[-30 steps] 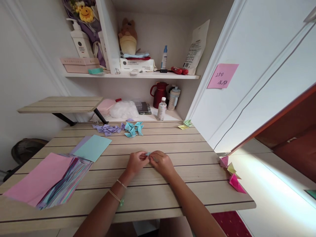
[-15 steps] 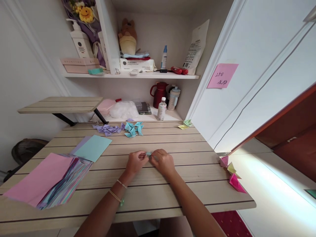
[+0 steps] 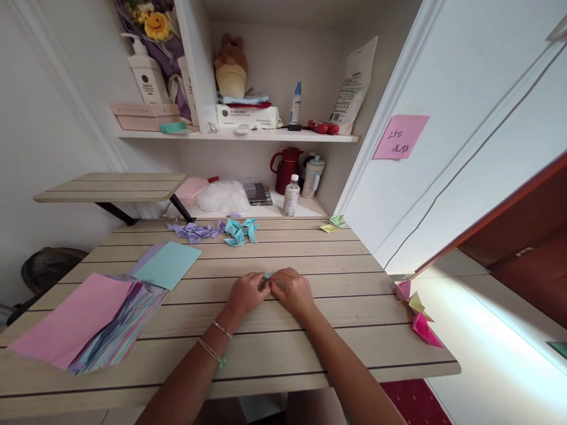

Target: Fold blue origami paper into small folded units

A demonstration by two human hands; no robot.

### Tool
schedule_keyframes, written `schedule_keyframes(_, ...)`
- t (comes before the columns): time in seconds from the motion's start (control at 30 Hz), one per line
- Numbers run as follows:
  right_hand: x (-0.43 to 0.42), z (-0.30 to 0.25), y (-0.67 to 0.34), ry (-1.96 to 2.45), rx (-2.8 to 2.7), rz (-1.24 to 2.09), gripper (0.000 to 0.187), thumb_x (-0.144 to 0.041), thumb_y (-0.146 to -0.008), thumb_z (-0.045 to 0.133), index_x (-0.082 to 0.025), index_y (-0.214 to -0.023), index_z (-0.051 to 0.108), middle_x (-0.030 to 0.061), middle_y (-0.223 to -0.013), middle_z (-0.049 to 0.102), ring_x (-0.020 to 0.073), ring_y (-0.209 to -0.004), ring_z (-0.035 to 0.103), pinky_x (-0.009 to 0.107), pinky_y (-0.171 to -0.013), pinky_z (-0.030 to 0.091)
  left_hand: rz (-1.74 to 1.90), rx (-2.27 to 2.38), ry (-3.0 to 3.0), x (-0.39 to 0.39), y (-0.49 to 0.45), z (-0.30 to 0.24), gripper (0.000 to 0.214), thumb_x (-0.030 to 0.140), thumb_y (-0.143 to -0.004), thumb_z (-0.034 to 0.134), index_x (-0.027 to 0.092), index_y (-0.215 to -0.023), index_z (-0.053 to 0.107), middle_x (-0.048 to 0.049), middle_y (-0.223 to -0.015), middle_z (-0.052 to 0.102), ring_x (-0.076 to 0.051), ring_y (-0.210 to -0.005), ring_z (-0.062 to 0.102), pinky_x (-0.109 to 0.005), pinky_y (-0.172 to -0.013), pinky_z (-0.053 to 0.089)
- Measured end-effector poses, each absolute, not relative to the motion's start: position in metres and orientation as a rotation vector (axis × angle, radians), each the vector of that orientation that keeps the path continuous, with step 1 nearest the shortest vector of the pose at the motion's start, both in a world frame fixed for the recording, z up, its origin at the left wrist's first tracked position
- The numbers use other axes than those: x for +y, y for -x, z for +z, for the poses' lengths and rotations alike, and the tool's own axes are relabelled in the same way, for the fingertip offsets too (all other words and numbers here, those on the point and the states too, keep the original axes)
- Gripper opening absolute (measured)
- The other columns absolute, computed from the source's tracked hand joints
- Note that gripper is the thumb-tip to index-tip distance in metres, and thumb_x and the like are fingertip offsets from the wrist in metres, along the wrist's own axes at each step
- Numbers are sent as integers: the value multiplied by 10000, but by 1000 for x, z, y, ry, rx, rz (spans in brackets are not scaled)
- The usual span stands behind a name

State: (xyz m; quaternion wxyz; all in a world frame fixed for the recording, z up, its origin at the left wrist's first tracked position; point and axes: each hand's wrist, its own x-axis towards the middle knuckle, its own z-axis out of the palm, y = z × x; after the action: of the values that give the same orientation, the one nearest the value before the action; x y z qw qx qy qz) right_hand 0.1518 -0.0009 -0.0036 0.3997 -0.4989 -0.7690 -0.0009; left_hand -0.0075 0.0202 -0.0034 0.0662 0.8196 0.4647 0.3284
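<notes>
A small piece of folded light-blue paper (image 3: 267, 275) is pinched between my two hands over the middle of the table; most of it is hidden by fingers. My left hand (image 3: 245, 293) grips it from the left, thumb and fingertips pressed together. From the right, my right hand (image 3: 292, 290) closes on it too, its fingers curled. Beyond them lie folded turquoise paper pieces (image 3: 240, 231) and, beside these, a cluster of folded purple paper pieces (image 3: 195, 232).
At left sits a fanned stack of coloured paper (image 3: 119, 327) under a pink sheet, with a light-blue sheet (image 3: 170, 265) behind. Folded pink and yellow pieces (image 3: 425, 330) line the right edge. A small raised stand (image 3: 110, 186) and a bottle (image 3: 291, 198) are at the back.
My left hand has shifted slightly to the right, closer to my right hand, and its fingers have turned over the paper. My right hand has barely moved.
</notes>
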Motion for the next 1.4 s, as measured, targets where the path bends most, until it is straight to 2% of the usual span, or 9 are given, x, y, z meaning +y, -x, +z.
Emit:
schedule_keyframes(0.17, -1, -1, -152, 1274, -1922, 27, 100, -209, -768, 551, -219, -750, 650, 25, -773, 674, 164, -774, 584, 254, -690, 425, 993, 1402, -2624, 22, 8, -9, 84, 175, -720, 528, 180, -747, 608, -49, -664, 622, -166, -622, 582, -250, -574, 436)
schedule_keyframes(0.43, -2, 2, -150, 1380, -1859, 158, 71, -242, -727, 593, -238, -730, 664, 9, -763, 686, 167, -774, 592, 253, -690, 420, 1184, 1330, -2485, 21, 8, -10, 117, 149, -708, 539, 183, -772, 631, -52, -716, 639, -155, -653, 594, -245, -627, 471)
schedule_keyframes(0.7, 1, 2, -151, 1428, -1815, 265, 63, -249, -707, 604, -241, -708, 666, 4, -733, 686, 168, -752, 595, 257, -684, 423, 1238, 1312, -2363, 20, 7, -8, 129, 152, -713, 546, 189, -775, 654, -41, -702, 648, -139, -610, 592, -238, -612, 483)
schedule_keyframes(0.83, 2, 2, -152, 1432, -1805, 258, 75, -265, -718, 597, -238, -719, 666, 12, -741, 684, 171, -745, 596, 264, -682, 426, 1246, 1289, -2347, 20, 7, -7, 138, 156, -715, 552, 185, -797, 659, -44, -712, 651, -137, -606, 593, -238, -605, 489)
schedule_keyframes(1.03, 1, 1, -153, 1371, -1830, 225, 131, -258, -738, 587, -226, -842, 660, 28, -831, 681, 169, -806, 598, 259, -712, 438, 1241, 1285, -2377, 21, 7, -7, 144, 159, -718, 555, 186, -818, 657, -46, -725, 652, -137, -611, 597, -242, -608, 498)
schedule_keyframes(1.4, 1, 0, -149, 1440, -1994, 99, 99, -252, -762, 560, -213, -761, 651, 39, -769, 663, 170, -799, 574, 242, -654, 408, 1282, 1257, -2377, 19, 4, -5, 164, 158, -717, 555, 192, -838, 661, -41, -731, 658, -132, -615, 600, -238, -614, 510)
